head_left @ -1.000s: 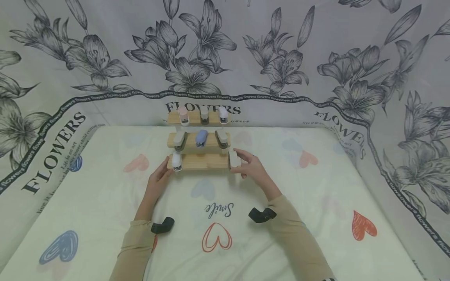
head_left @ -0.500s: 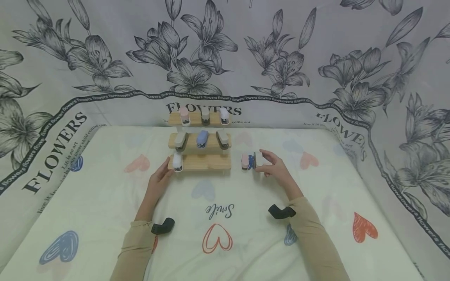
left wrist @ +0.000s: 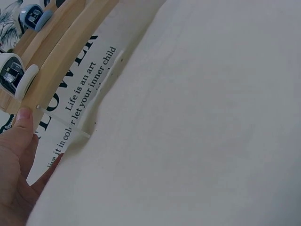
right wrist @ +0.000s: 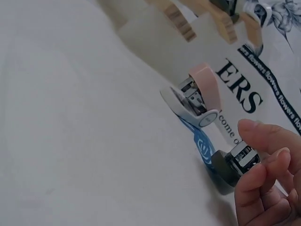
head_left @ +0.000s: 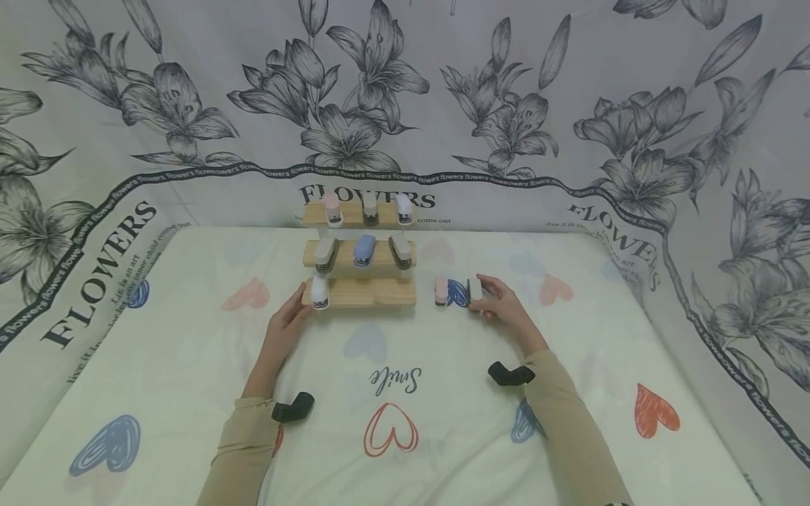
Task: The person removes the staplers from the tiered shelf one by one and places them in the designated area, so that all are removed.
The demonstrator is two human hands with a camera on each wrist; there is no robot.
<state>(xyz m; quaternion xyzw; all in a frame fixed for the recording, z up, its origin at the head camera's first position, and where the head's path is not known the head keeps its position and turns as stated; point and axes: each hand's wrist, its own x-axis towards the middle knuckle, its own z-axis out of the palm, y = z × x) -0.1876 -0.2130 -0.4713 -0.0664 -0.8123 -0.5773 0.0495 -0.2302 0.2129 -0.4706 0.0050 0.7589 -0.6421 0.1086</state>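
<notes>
In the head view my left hand (head_left: 286,329) grips the left end of the lowest plank of a three-tier wooden rack (head_left: 367,292); the thumb lies on the plank in the left wrist view. A white stapler (head_left: 319,292) sits on that plank beside the hand. My right hand (head_left: 508,313) pinches a small pale stapler with a dark base (right wrist: 225,170), right of the rack. It appears to stand on the cloth. A pink stapler with a white base (head_left: 441,290) stands just left of it, apart from it.
The middle plank bears two grey staplers (head_left: 325,253) and a blue stapler (head_left: 363,250) between them. On the top plank are a pink (head_left: 332,209), a grey (head_left: 370,209) and a white stapler (head_left: 403,209). A patterned cloth (head_left: 392,344) covers the table; a flower-print curtain (head_left: 506,126) hangs behind.
My right hand has moved right with the pale stapler, from the lowest plank's right end to the cloth beyond the pink stapler, which is now uncovered. My left hand stays on the rack.
</notes>
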